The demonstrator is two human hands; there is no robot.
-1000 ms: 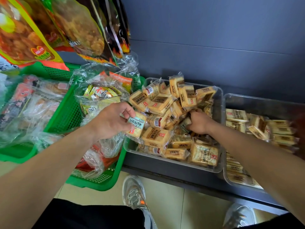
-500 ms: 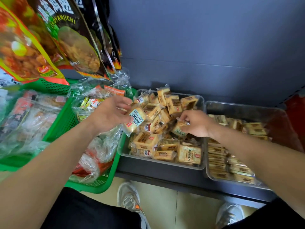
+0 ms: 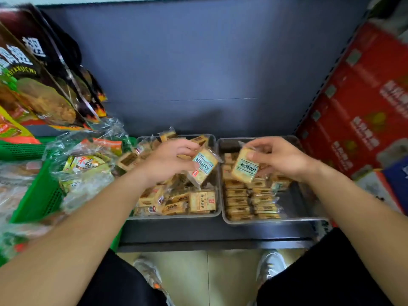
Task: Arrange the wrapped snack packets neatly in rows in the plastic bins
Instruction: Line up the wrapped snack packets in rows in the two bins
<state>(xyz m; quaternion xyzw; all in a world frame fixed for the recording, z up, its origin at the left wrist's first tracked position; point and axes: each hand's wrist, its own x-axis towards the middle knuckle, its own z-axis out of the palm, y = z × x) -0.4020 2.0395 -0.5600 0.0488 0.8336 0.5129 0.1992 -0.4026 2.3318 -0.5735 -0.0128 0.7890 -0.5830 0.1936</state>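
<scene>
On my feed I see the left hand pinching one snack packet above the jumbled left bin, and the right hand with its fingers curled round another packet over the right bin (neat rows lie inside).

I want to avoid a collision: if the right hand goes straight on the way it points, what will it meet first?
Probably the left packet, held by the left hand. The right hand, holding the right packet, points left toward it. Depth is unclear, so they might pass.
</scene>
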